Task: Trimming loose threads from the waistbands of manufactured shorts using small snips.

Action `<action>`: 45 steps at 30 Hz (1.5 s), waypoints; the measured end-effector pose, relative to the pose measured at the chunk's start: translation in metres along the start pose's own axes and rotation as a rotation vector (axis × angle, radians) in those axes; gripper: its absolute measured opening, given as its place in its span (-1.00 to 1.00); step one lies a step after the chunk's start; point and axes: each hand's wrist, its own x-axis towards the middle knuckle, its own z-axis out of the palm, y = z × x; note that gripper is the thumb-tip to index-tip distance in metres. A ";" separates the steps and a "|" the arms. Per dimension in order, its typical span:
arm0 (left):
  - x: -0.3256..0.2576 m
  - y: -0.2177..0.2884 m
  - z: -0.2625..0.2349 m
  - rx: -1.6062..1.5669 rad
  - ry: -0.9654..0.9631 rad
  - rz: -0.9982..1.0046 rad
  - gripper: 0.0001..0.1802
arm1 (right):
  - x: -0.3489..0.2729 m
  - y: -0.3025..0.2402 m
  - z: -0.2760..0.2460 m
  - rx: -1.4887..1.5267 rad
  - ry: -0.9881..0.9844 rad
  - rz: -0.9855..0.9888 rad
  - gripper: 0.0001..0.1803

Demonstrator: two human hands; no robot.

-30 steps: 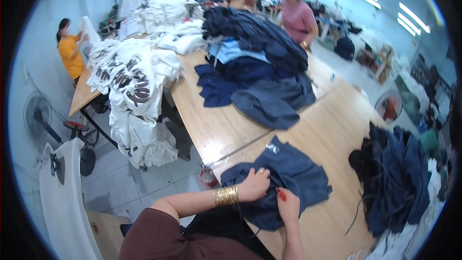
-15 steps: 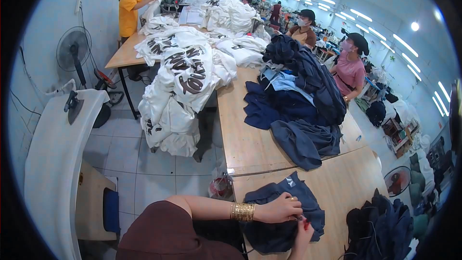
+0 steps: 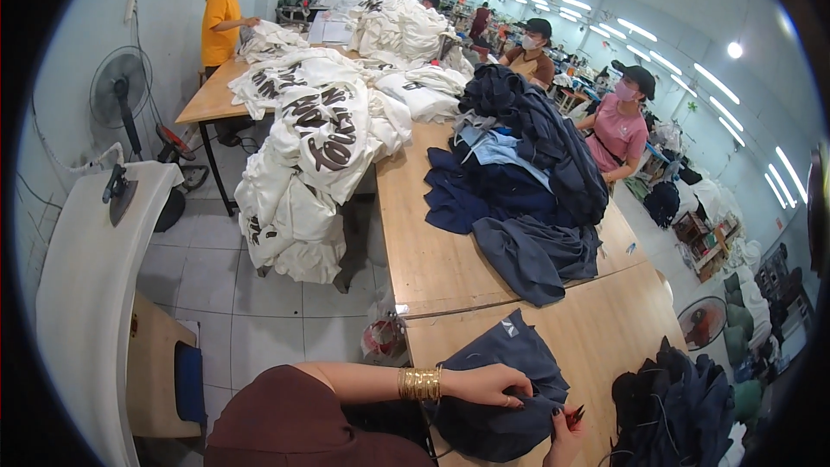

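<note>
A dark blue-grey garment (image 3: 497,398) with a small pale label lies on the near table in front of me. Over its right part rests my left hand (image 3: 491,385), gold bangles at the wrist, fingers curled and closed on the cloth. My right hand (image 3: 566,439) is at the garment's right edge, its thumb against the cloth and its fingers bent closed. A small dark, pointed shape with some red shows at those fingers. Whether that is a tool or the fingernails I cannot make out.
Dark clothes are heaped (image 3: 536,164) further up the table; another dark pile (image 3: 670,406) sits at the near right. White printed garments (image 3: 320,138) spill off the far table. An iron (image 3: 119,195) stands on the board (image 3: 95,294) at left. Several people work beyond.
My hands have drawn apart: the left lies back over the cloth, the right has shifted right and down to the garment's edge. The view has turned slightly.
</note>
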 end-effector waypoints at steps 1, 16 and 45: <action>-0.002 0.000 0.005 -0.052 0.040 0.010 -0.71 | 0.002 -0.004 0.004 0.008 -0.010 0.003 -0.82; -0.002 0.011 0.007 -0.028 -0.011 0.103 -0.77 | -0.026 0.000 0.008 -0.435 -0.175 -0.096 -0.87; -0.017 0.010 0.005 -0.207 -0.047 -0.126 -0.76 | -0.050 -0.020 0.040 -0.360 -0.047 -0.078 -0.92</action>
